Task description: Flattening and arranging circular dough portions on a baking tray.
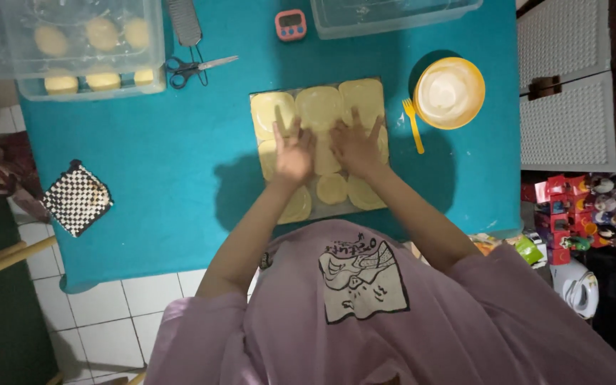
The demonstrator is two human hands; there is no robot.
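Observation:
A flat tray (257, 95) lies in the middle of the teal table, covered with several pale yellow flattened dough pieces (319, 107). My left hand (292, 151) rests palm down on the dough at the tray's left middle, fingers spread. My right hand (356, 146) presses flat on the dough just beside it, fingers also apart. Both hands touch dough and neither grips anything. Smaller round dough pieces (332, 189) sit at the tray's near edge.
A yellow bowl (450, 93) and yellow fork (413, 125) lie right of the tray. Scissors (190, 68), a grater (184, 21) and a pink timer (290, 23) sit at the far side. Clear tubs (73, 43) hold dough balls. A checkered cloth (77, 197) lies at left.

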